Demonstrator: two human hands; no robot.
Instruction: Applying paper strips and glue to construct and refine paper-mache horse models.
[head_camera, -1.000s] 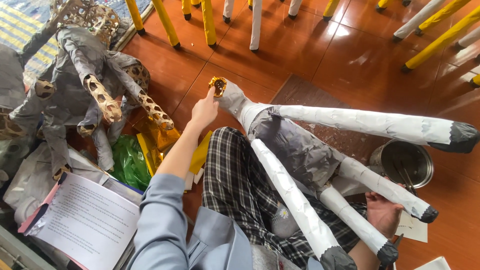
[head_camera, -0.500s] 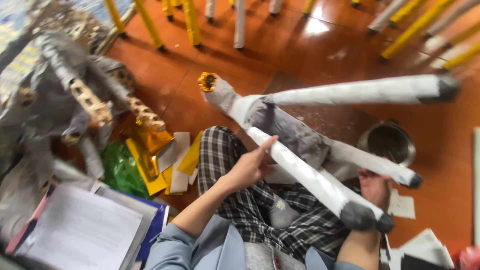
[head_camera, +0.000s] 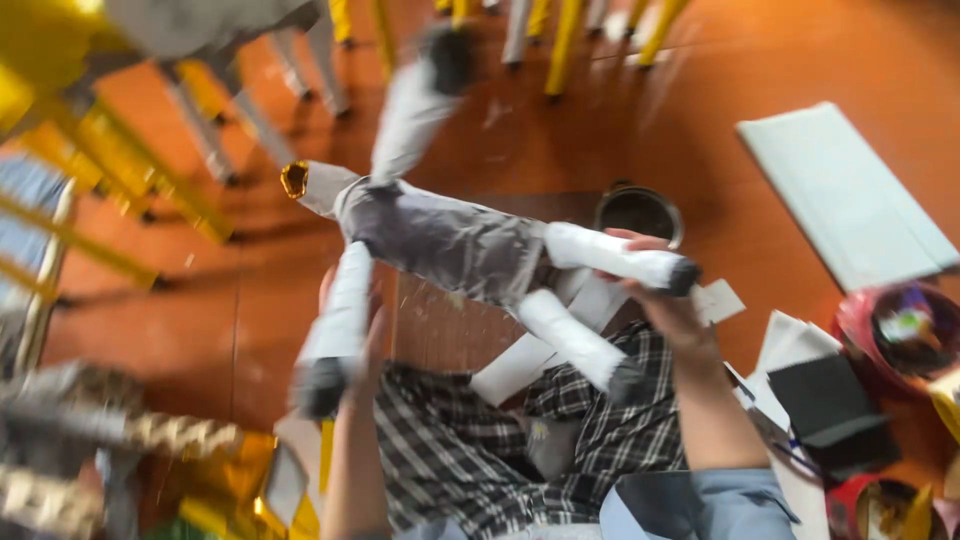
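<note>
Holding a paper-wrapped four-legged animal figure (head_camera: 440, 235) above my lap and the orange floor (head_camera: 780, 60). My left hand (head_camera: 365, 340) wraps one white leg; my right hand (head_camera: 665, 300) closes around another, near its dark tip. A round metal tin (head_camera: 640, 210) sits just behind the figure. View blurred.

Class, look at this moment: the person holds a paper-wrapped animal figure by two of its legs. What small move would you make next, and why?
Probably hold the animal figure still above the lap. The left hand grips one white leg and the right hand another leg, yet the picture is blurred, so the figure seems to be mid-turn. Steadying it would let the bare grey body be checked, with the metal pot close by.
</note>
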